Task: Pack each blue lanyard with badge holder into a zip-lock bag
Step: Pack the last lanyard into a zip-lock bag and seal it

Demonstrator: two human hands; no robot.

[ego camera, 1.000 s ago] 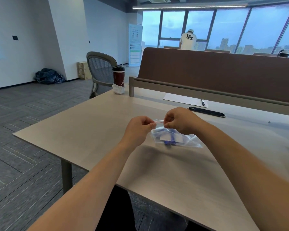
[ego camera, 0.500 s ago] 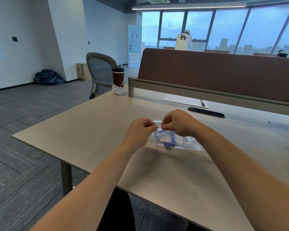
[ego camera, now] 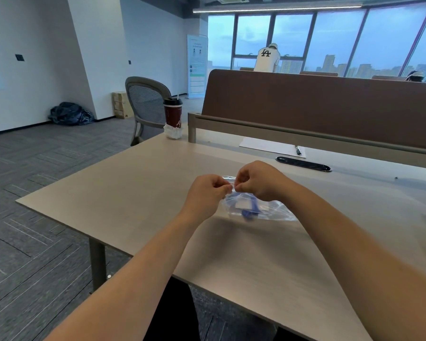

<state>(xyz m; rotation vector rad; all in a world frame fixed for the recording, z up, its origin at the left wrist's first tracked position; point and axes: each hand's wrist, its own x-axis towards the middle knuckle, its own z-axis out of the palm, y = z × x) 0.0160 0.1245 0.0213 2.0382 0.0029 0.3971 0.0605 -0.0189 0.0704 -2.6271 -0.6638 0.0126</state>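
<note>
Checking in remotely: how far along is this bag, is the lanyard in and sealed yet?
Done: the blue lanyard and its badge holder already lie inside the clear bag on the desk. In hand: left hand and right hand both pinch the bag's top strip, close together, apparently pressing it shut. Left: finishing the seal; whether it is fully closed cannot be told. No other lanyards can be made out.

Cool dim daylight from far windows [ego camera: 330, 43], soft shadows, wide-angle bending at edges, slight motion blur
</note>
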